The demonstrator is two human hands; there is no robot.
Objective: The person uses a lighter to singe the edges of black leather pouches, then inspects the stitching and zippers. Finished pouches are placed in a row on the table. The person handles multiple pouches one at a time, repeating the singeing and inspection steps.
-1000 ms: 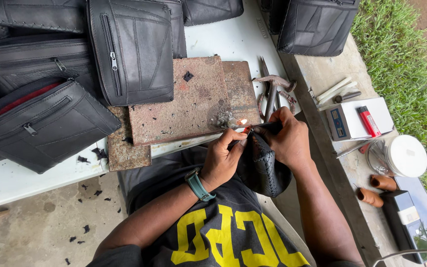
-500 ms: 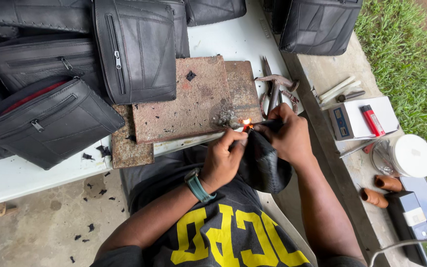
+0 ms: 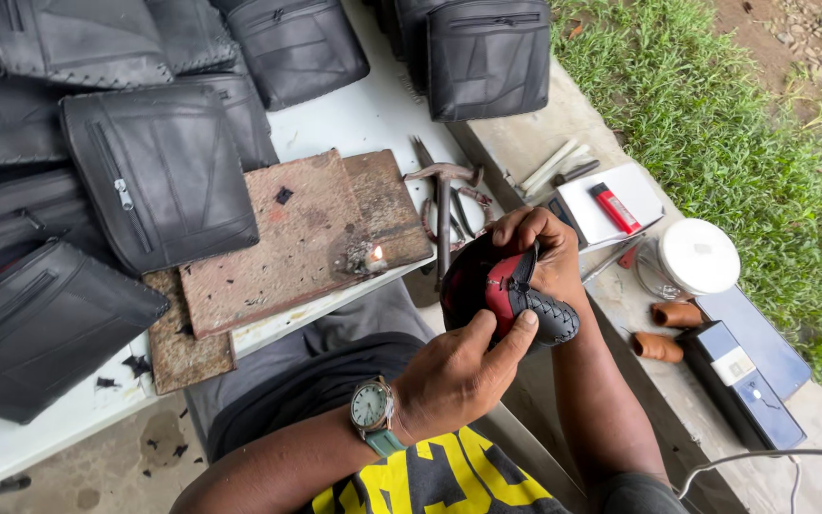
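Clasped by both the left hand (image 3: 454,376) and right hand (image 3: 539,252), the black-and-red leather piece (image 3: 501,290) is best kept steady, its braided edge (image 3: 549,319) pinched firmly near the small flame (image 3: 378,253)

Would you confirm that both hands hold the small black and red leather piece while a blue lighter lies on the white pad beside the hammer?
Not quite: the lighter is red, not blue, as the head view shows. The rest stands: the left hand and right hand hold the small black and red leather piece, and the lighter lies on the white pad beside the hammer.
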